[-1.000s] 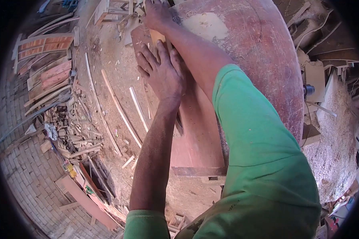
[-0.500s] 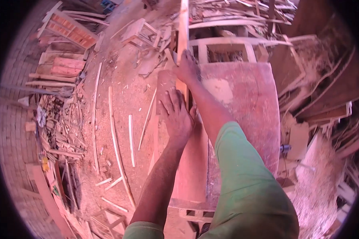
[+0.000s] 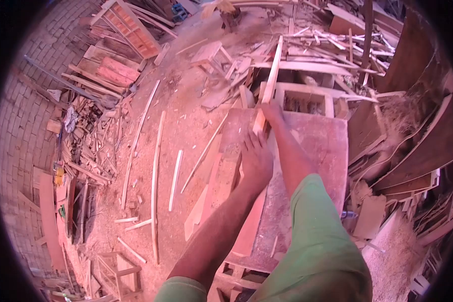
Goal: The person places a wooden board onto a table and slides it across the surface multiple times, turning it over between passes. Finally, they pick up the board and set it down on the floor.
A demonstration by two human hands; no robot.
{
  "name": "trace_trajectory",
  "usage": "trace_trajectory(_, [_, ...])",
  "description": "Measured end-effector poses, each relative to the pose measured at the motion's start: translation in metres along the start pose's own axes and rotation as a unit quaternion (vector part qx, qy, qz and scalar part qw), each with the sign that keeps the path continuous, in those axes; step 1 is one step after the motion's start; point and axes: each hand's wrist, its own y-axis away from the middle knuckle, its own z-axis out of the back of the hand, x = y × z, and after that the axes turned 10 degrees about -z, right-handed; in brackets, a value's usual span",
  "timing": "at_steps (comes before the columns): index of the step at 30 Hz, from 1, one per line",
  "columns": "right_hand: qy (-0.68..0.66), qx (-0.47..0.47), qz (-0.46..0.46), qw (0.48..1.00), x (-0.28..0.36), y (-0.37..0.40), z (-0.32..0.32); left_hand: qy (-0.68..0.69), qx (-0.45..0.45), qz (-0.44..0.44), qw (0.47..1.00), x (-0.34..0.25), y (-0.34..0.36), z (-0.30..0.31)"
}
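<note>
A long pale wooden strip (image 3: 272, 75) lies lengthwise over the far edge of the worn reddish work table (image 3: 312, 151) and sticks out past it. My right hand (image 3: 273, 114) is closed around the strip near that edge. Closer to me, my left hand (image 3: 257, 161) lies palm down, fingers stretched forward, fingertips right at the strip's near end. Under and behind my left hand runs a reddish board (image 3: 249, 229) along the table. More timber (image 3: 217, 176) lies along the table's left side.
Long thin offcuts (image 3: 157, 186) lie on the dusty floor to the left. A small wooden stool (image 3: 209, 55) stands ahead. Scrap wood (image 3: 93, 146) is heaped by the brick wall (image 3: 22, 151). At right are a sawdust pile (image 3: 387, 251) and a wooden frame (image 3: 307, 98) beyond the table.
The view has tilted upward and turned, so the strip's far end now shows. My left fingers were spread apart and are now closer together. My right hand still grips the strip.
</note>
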Motion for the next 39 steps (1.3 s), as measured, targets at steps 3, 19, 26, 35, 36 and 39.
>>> trace_trajectory(3, [0.013,-0.020,0.018,1.000,-0.009,0.027,0.012,0.055,0.025,0.019,0.998,-0.010,0.004,0.003])
trace_trajectory(19, [-0.252,0.131,-0.120,0.951,-0.024,0.162,0.117,0.415,-0.049,-0.053,0.907,-0.058,0.096,0.116])
trace_trajectory(26, [-0.418,0.218,-0.204,0.858,-0.046,0.313,0.179,0.620,0.025,0.123,0.774,-0.094,0.216,0.116])
trace_trajectory(35, [-0.474,0.250,-0.190,0.823,-0.043,0.522,0.174,0.866,0.185,0.247,0.393,-0.096,0.362,0.173])
trace_trajectory(36, [-0.470,0.242,-0.162,0.833,-0.036,0.541,0.170,0.871,0.178,0.246,0.386,-0.091,0.382,0.179])
trace_trajectory(39, [-0.452,0.282,-0.149,0.833,-0.056,0.582,0.155,0.862,0.163,0.278,0.392,-0.072,0.445,0.201])
